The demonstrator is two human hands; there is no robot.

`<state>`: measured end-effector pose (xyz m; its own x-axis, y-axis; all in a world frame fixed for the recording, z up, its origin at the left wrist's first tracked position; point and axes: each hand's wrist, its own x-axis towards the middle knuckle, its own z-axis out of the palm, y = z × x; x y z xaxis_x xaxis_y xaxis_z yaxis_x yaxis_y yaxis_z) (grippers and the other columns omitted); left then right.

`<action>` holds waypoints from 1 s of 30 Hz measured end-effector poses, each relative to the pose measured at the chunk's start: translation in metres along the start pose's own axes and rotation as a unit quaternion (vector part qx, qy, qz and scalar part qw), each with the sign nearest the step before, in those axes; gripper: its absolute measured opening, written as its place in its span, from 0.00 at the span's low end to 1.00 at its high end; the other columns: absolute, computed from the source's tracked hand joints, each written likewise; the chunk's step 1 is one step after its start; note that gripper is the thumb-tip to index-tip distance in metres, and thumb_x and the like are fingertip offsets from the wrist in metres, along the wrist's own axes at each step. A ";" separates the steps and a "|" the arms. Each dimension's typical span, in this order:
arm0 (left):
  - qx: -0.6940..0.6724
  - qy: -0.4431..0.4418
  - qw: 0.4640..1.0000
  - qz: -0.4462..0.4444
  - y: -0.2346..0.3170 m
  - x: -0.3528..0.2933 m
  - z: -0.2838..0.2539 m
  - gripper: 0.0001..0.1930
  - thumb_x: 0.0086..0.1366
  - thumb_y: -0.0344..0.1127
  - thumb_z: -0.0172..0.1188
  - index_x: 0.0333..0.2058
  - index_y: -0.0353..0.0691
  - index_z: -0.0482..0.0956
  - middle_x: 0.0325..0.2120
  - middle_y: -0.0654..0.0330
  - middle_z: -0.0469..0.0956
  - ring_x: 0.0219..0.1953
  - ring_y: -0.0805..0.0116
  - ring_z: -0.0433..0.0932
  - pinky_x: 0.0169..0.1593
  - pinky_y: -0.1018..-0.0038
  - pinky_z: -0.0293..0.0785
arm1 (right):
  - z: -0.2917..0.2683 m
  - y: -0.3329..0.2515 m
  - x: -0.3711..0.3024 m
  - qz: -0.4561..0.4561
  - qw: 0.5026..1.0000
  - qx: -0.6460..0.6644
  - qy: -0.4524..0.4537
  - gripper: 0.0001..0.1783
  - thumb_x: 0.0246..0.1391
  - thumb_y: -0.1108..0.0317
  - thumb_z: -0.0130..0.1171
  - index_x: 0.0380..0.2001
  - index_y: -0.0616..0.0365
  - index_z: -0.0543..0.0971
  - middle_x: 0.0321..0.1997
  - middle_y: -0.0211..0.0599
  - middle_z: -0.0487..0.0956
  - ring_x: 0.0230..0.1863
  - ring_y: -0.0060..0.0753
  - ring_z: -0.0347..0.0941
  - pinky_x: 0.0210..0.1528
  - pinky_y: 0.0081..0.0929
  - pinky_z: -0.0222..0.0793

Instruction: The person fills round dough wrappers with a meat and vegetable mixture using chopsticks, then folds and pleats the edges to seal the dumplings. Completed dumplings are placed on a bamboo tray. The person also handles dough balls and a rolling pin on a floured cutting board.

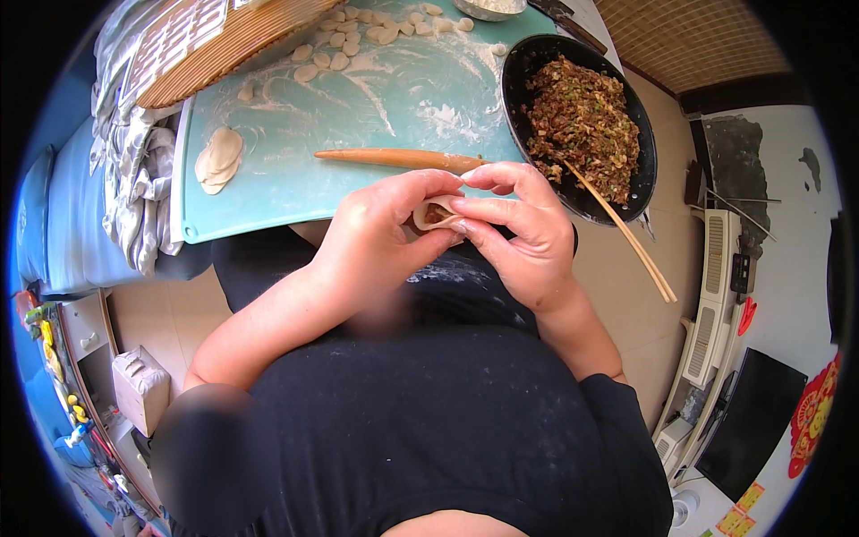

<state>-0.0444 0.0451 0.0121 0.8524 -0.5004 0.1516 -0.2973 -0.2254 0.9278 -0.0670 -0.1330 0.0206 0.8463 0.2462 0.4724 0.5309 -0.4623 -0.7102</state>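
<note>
Between my two hands is a dumpling (436, 215), its pale wrapper folded around brown filling that still shows at the opening. My left hand (383, 224) holds its left side, thumb below and fingers above. The fingers and thumb of my right hand (519, 219) pinch the wrapper's right edge together. Just beyond my hands a wooden rolling pin (394, 157) lies on the floured green mat (268, 192). A small stack of round wrappers (219, 161) rests on the mat at the left. Chopped filling (586, 125) heaps in a black pan (646, 170) at the right.
Chopsticks (626, 234) lean out over the pan's near rim. Several flattened dough pieces (340, 40) lie at the back of the mat, near a bowl of flour (490, 7). A ridged brown tray (237, 49) overhangs the far left, beside striped cloth (143, 179).
</note>
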 end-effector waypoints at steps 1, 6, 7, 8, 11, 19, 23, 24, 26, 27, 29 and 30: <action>0.006 -0.005 1.000 -0.002 0.001 0.000 -0.001 0.19 0.50 0.22 0.62 0.43 0.34 0.71 0.35 0.61 0.77 0.36 0.78 0.75 0.40 0.81 0.72 | 0.000 0.000 -0.001 0.003 1.000 0.000 0.004 0.14 0.35 0.77 0.65 0.31 0.55 0.80 0.39 0.36 0.74 0.40 0.35 0.70 0.42 0.27 0.65; -0.053 -0.003 0.999 -0.008 0.001 0.001 0.000 0.21 0.50 0.22 0.62 0.45 0.34 0.70 0.37 0.61 0.76 0.36 0.75 0.76 0.40 0.80 0.73 | 0.006 0.003 -0.002 -0.001 0.999 0.035 0.041 0.10 0.40 0.79 0.61 0.30 0.58 0.77 0.41 0.40 0.73 0.43 0.38 0.71 0.44 0.28 0.67; -0.120 0.008 0.992 -0.022 0.000 0.001 0.002 0.21 0.50 0.22 0.63 0.45 0.34 0.70 0.36 0.60 0.76 0.36 0.75 0.76 0.40 0.79 0.73 | 0.007 0.002 -0.001 0.000 0.998 0.040 0.052 0.10 0.42 0.80 0.60 0.31 0.59 0.76 0.42 0.41 0.73 0.44 0.39 0.71 0.45 0.29 0.67; -0.187 0.020 0.982 -0.035 -0.001 0.001 0.004 0.21 0.51 0.23 0.63 0.45 0.34 0.69 0.35 0.59 0.76 0.35 0.74 0.77 0.39 0.79 0.74 | 0.008 0.004 -0.003 0.021 0.995 0.072 0.067 0.09 0.43 0.80 0.59 0.31 0.59 0.75 0.42 0.42 0.73 0.45 0.38 0.71 0.45 0.28 0.68; -0.288 0.043 0.950 -0.112 -0.003 0.002 0.005 0.21 0.51 0.23 0.63 0.44 0.33 0.68 0.35 0.58 0.75 0.34 0.75 0.76 0.38 0.79 0.74 | 0.021 0.006 -0.007 0.110 0.942 0.280 0.147 0.06 0.49 0.81 0.54 0.32 0.61 0.73 0.44 0.44 0.72 0.46 0.33 0.71 0.44 0.23 0.69; -0.278 0.081 0.934 -0.211 0.000 0.001 0.002 0.08 0.55 0.28 0.62 0.34 0.32 0.77 0.26 0.65 0.77 0.28 0.81 0.74 0.34 0.83 0.72 | 0.021 0.013 -0.012 0.057 0.982 0.120 0.131 0.07 0.47 0.80 0.57 0.32 0.61 0.73 0.42 0.43 0.73 0.42 0.33 0.72 0.40 0.22 0.71; -0.204 0.120 0.965 -0.114 -0.003 -0.002 0.008 0.08 0.54 0.28 0.63 0.34 0.33 0.78 0.26 0.63 0.78 0.27 0.80 0.75 0.32 0.82 0.72 | 0.016 0.010 -0.008 -0.019 0.993 -0.001 0.114 0.10 0.44 0.79 0.60 0.32 0.60 0.74 0.41 0.45 0.73 0.40 0.38 0.73 0.38 0.24 0.72; -0.161 0.126 0.975 -0.084 -0.005 -0.002 0.008 0.08 0.54 0.28 0.63 0.33 0.33 0.79 0.26 0.62 0.78 0.27 0.79 0.76 0.31 0.82 0.73 | 0.017 0.010 -0.008 -0.028 0.993 -0.013 0.114 0.10 0.43 0.80 0.60 0.32 0.60 0.75 0.40 0.45 0.73 0.40 0.39 0.73 0.37 0.24 0.72; -0.071 0.136 0.988 -0.025 -0.005 -0.001 0.008 0.08 0.52 0.28 0.64 0.33 0.34 0.79 0.25 0.60 0.79 0.26 0.76 0.77 0.30 0.81 0.73 | 0.018 0.009 -0.008 -0.047 0.992 -0.037 0.115 0.12 0.41 0.80 0.61 0.32 0.59 0.75 0.40 0.45 0.73 0.39 0.40 0.74 0.37 0.25 0.72; -0.022 0.140 0.990 0.005 -0.004 0.000 0.007 0.09 0.51 0.28 0.64 0.33 0.35 0.79 0.25 0.59 0.79 0.25 0.74 0.77 0.29 0.80 0.74 | 0.018 0.007 -0.007 -0.052 0.991 -0.045 0.116 0.12 0.41 0.80 0.62 0.33 0.60 0.75 0.40 0.45 0.73 0.38 0.40 0.74 0.36 0.25 0.72; 0.059 0.155 0.984 0.067 -0.004 0.002 0.006 0.08 0.49 0.27 0.64 0.31 0.36 0.80 0.25 0.57 0.78 0.24 0.69 0.78 0.28 0.78 0.74 | 0.018 0.003 -0.006 -0.060 0.990 -0.061 0.115 0.13 0.40 0.80 0.62 0.33 0.60 0.75 0.39 0.45 0.73 0.37 0.40 0.74 0.36 0.26 0.73; 0.091 0.165 0.977 0.100 -0.005 0.002 0.005 0.08 0.48 0.27 0.64 0.31 0.36 0.80 0.24 0.57 0.78 0.24 0.67 0.78 0.28 0.77 0.74 | 0.018 0.003 -0.006 -0.065 0.989 -0.062 0.115 0.13 0.40 0.80 0.62 0.33 0.60 0.75 0.39 0.45 0.73 0.37 0.40 0.74 0.36 0.26 0.73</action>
<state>-0.0434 0.0410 0.0058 0.8532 -0.2592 0.4526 -0.5173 -0.3103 0.7975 -0.0696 -0.1210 0.0062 0.7314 0.1157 0.6720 0.6129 -0.5437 -0.5734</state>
